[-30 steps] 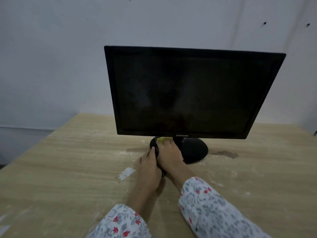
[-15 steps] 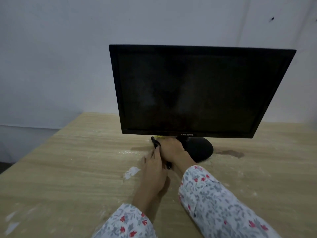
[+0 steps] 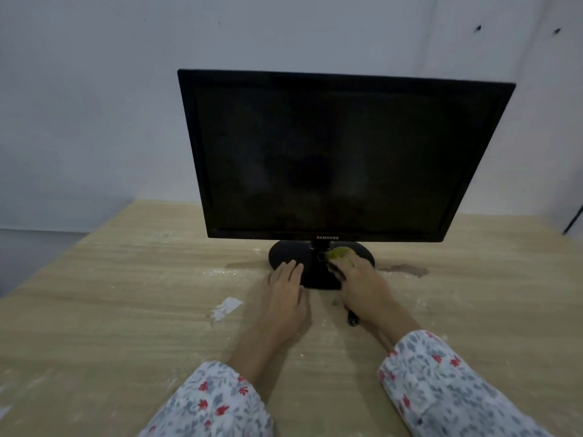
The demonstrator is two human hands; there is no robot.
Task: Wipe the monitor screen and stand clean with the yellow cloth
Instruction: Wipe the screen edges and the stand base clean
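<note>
A black monitor (image 3: 331, 152) stands on a wooden table, its dark screen facing me and faintly smudged. Its round black stand base (image 3: 290, 257) sits under the screen's lower edge. My right hand (image 3: 362, 288) presses the yellow cloth (image 3: 339, 254) onto the right half of the base, next to the neck; only a small bunched part of the cloth shows past my fingers. My left hand (image 3: 284, 298) lies flat with straight fingers, the fingertips touching the front left edge of the base.
The wooden table (image 3: 126, 310) carries white dust and a small white scrap (image 3: 225, 307) left of my left hand. A dark stain (image 3: 405, 269) lies right of the base. A small black object (image 3: 351, 318) sits under my right wrist. A grey wall stands close behind.
My right hand has slid the cloth from the left side of the base to the right of the neck. My left hand stayed at the base's front left edge.
</note>
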